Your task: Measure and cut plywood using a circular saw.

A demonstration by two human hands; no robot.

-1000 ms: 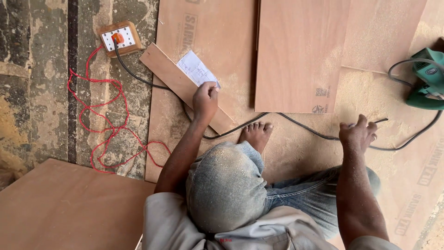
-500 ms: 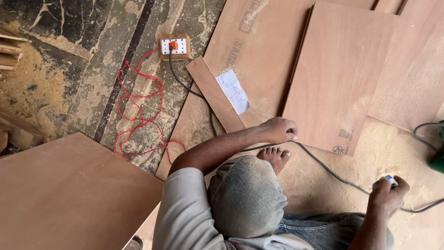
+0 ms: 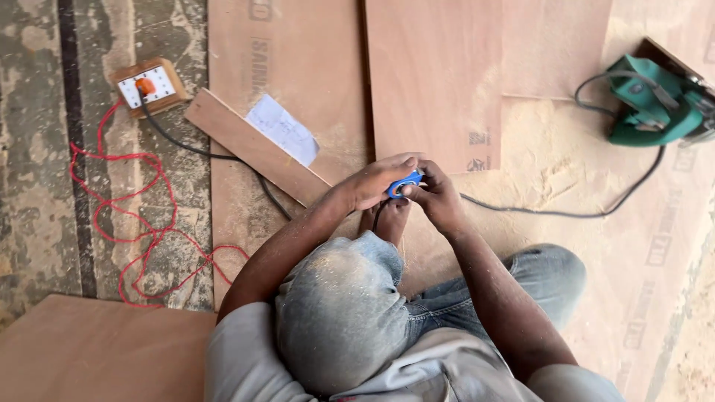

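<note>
Closest to the camera, the person sits on the floor with a dust-covered knee (image 3: 339, 313) drawn up and a bare foot (image 3: 387, 217) resting on the plywood just beyond it. Above the foot both hands meet. The left hand (image 3: 376, 181) and the right hand (image 3: 436, 195) hold a small blue object (image 3: 404, 183) between them; the fingers of both hands are curled in and pinching it, with only a strip of blue showing, so its kind cannot be told. The hands touch each other over it.

Just behind the hands a black cable (image 3: 551, 214) runs across the sawdust to a green power saw (image 3: 655, 100) at the far right. To the left, a narrow wooden strip (image 3: 246, 145) lies slanted with a white sheet of paper (image 3: 283, 130) on it. Large plywood sheets (image 3: 432, 74) lie flat beyond the hands, one overlapping another. Farther left, on the bare concrete floor (image 3: 33, 149), a loose tangle of red wire (image 3: 141, 223) leads up to a wooden socket box (image 3: 149, 87) with an orange plug in it
</note>
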